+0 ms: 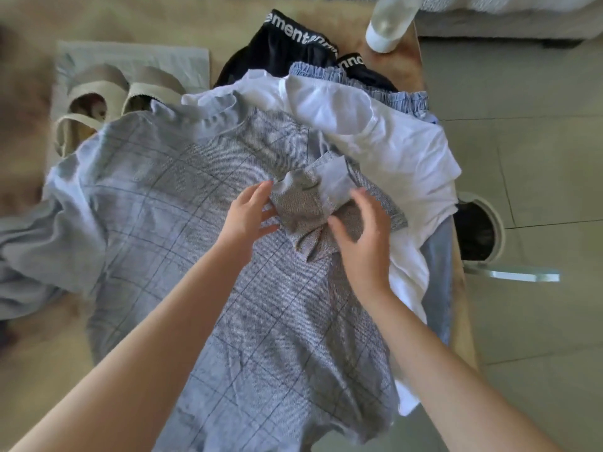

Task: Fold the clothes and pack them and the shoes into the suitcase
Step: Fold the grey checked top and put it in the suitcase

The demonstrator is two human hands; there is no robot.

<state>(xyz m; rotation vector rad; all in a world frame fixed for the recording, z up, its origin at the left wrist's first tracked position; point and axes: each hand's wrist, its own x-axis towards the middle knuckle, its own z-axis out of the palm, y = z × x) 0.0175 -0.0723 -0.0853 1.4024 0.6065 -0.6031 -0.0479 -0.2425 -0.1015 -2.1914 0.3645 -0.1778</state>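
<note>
- Step in hand: folding, and by the look of it the first garment. You're on the grey checked top [228, 256], spread across the table [465, 321] with its collar far and its hem near you.
- Its right sleeve [313, 203] is turned in onto the body, bunched and creased rather than flat.
- Your left hand [251, 216] has straight fingers, tips touching the sleeve's left edge. It grips nothing.
- Your right hand [362, 236] has loosely spread fingers laid over the sleeve's right side. I see no pinch, though the palm hides the cloth under it.
- The left sleeve [49, 230] lies out wide to the left, not yet folded in.
- Waiting unfolded:
  - white shirt [375, 132] on the right, partly under the checked top
  - blue striped shorts [359, 78] beyond the white shirt
  - black garment [280, 50] with a lettered waistband, farthest
- The sandals [107, 99] sit far left on a pale cloth [130, 55], with the top's shoulder overlapping them.
- The suitcase is not in view, and nothing looks packed.
- Next move, my judgement: press the right sleeve flat with open palms, then bring the left sleeve in to match.
- Keep pressure light so you don't drag the white shirt beneath.
</note>
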